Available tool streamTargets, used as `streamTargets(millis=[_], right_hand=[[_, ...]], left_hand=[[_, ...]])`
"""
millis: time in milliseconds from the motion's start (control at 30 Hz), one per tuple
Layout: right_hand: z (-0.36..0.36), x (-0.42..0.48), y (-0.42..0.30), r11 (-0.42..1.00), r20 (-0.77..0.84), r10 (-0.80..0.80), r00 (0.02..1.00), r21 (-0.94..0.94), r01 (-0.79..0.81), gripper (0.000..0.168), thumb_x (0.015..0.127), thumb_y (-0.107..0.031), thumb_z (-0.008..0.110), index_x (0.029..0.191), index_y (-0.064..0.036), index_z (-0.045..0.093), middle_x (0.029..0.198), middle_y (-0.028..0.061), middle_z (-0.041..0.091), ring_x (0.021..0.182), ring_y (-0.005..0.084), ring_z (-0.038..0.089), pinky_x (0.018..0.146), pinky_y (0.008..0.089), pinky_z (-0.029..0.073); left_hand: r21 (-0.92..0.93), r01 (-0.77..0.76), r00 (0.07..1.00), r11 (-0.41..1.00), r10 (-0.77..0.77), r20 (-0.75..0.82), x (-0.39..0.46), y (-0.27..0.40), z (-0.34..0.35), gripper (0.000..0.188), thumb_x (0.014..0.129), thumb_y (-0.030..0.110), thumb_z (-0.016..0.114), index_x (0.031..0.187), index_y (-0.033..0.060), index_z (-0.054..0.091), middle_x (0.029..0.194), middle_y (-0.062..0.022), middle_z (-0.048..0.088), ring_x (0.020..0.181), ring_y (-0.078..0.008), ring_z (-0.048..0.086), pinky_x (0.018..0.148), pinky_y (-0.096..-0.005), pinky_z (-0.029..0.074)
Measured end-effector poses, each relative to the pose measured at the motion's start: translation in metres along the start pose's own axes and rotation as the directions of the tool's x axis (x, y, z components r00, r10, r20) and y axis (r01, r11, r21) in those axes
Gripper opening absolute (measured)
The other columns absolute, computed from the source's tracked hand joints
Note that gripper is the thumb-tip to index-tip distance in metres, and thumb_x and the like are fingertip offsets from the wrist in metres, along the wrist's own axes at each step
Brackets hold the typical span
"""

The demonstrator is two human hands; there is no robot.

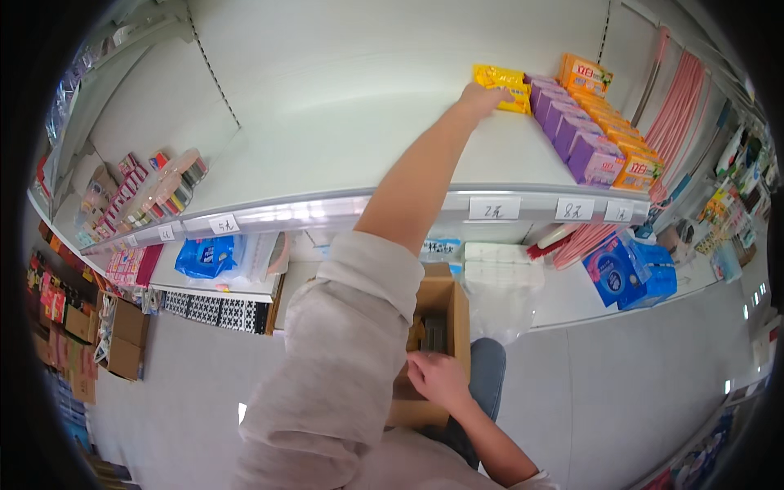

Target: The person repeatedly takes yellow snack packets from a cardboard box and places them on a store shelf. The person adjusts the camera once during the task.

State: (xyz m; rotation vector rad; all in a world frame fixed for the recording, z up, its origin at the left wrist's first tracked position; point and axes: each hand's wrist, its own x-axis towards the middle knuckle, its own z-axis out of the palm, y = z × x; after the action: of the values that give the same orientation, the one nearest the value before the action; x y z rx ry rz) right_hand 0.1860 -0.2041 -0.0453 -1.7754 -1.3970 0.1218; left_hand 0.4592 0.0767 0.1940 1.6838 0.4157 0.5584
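My left hand [487, 100] reaches far over the white shelf [343, 138] and grips the left end of a yellow plastic packet [517, 100]. Another yellow packet [499, 76] lies just behind it. Right beside them runs a row of purple soap packs [572, 131]. Low in front of me, my right hand [438, 376] is over an open cardboard box [460, 324], its fingers curled. Whether those fingers hold anything is hidden. Inside the box, a yellowish item [416, 334] and something grey show in shadow.
Orange soap packs [634, 165] line the shelf's right end, near pink hoses or cords [677, 101]. Price cards [495, 208] sit along the shelf edge. Below are blue packages [649, 275] and plastic-wrapped white packs [502, 275]. Cosmetic-like items [165, 190] stand left; another carton [125, 337] is on the floor.
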Motion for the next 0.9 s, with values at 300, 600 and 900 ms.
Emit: streamTargets(millis=[300,600,900], right_hand=[[-0.002,-0.005,0.002,0.995,0.104,0.049,0.993,-0.09,-0.04,0.011,0.087,-0.015,0.064,0.096,-0.009,0.068,0.077,0.0115,0.069,0.07,0.0319,0.067,0.062,0.0438,0.055],[0.002,-0.006,0.003,0.997,0.061,0.04,0.997,-0.068,-0.036,0.01,0.086,-0.016,0.064,0.094,-0.009,0.066,0.075,0.0134,0.068,0.069,0.0326,0.067,0.063,0.0446,0.054],[0.004,-0.003,0.0,0.998,0.096,0.042,0.995,-0.06,-0.036,0.011,0.086,-0.016,0.063,0.094,-0.009,0.066,0.08,0.0142,0.069,0.073,0.0344,0.068,0.065,0.0465,0.054]], left_hand=[[-0.244,0.199,0.979,0.949,-0.205,0.003,-0.018,0.011,-0.001,0.066,0.081,0.029,0.077,0.135,0.0017,0.051,0.127,-0.0143,0.048,0.116,-0.0254,0.053,0.099,-0.0334,0.049],[-0.18,0.156,0.984,0.971,-0.17,-0.062,-0.005,0.0,0.005,0.05,0.073,0.023,0.085,0.113,0.003,0.064,0.103,-0.0072,0.063,0.086,-0.0168,0.061,0.075,-0.0292,0.053],[-0.025,-0.282,0.905,0.959,0.258,-0.339,-0.022,-0.018,-0.059,0.025,0.087,0.002,0.064,0.11,-0.005,0.058,0.082,-0.0111,0.067,0.07,-0.0202,0.065,0.059,-0.0284,0.056]])
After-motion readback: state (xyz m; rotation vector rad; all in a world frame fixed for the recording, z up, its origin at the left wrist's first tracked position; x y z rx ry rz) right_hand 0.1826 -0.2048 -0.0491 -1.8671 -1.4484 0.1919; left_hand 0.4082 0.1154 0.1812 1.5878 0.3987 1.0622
